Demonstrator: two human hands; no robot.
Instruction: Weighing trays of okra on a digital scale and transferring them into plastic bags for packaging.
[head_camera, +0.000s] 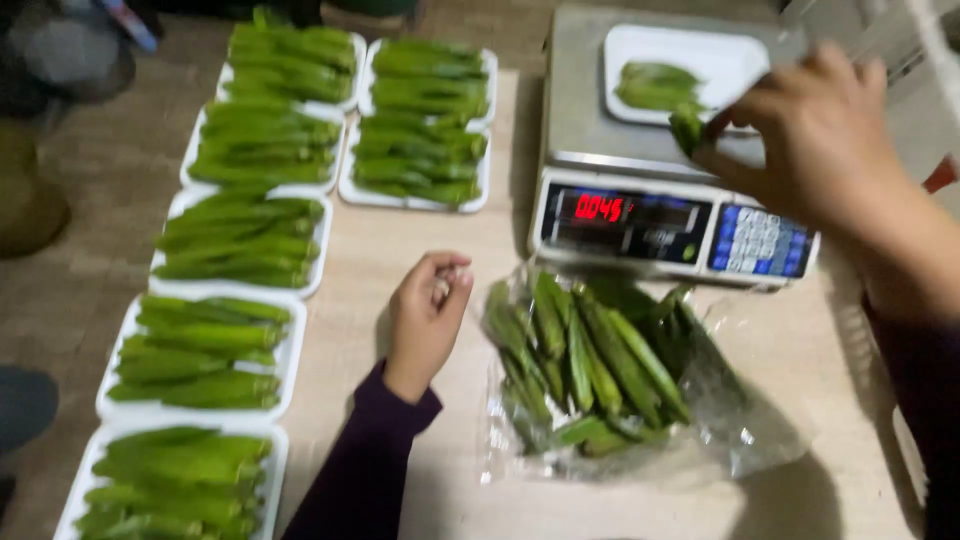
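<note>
The okra pod (686, 128), pinched by right hand (815, 135) fingertips above the white tray (720, 60), could be dropped off-tray; left hand (425, 315) fingers are curled together, empty.

An okra pod (687, 128), dark green and short, hangs pinched in fingertips at the near edge of a white tray (720, 60) on a scale (580, 120). A few paler pods (655, 86) already lie flat on that tray. On the table below, a clear plastic bag (740, 420) lies open, spilling a loose heap of long green okra (590, 360).
</note>
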